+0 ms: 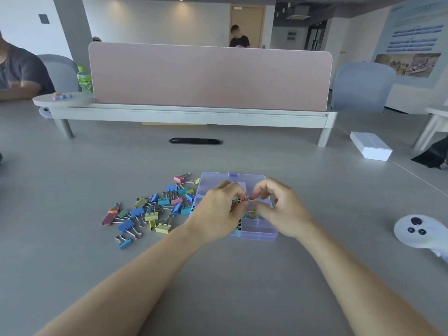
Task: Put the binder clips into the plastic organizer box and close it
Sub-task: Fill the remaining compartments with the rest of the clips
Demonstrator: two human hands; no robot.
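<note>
- Left of our left hand, the loose binder clips [150,209] lie scattered on the grey desk [218,275]. They are blue, teal, yellow, pink and red, and their wire handles point every way. The nearest ones almost touch the box wall.
- Our left hand [215,214] hovers over the left half of the box, fingers curled, pinching a small clip [240,200] at the fingertips.
- That small clip hangs between our two hands, above the middle of the box. Its body sits at the left fingertips and its silver wire loop points right, so its long axis runs from hand to hand.
- The lavender organizer box [259,235] sits under both hands, open, its long side running left to right before us.
- Its lid [213,181] lies folded back beyond our knuckles, latch tab on the far edge.
- Below our fingers, yellow clips [252,213] rest in a middle compartment. More clips show in the compartment under our left palm, mostly hidden.
- Our right hand [281,209] is curled, thumb and forefinger closing on the clip's wire loop.
- Well right of that hand lies a white controller [417,230]; a white carton [371,145] sits further off.
</note>
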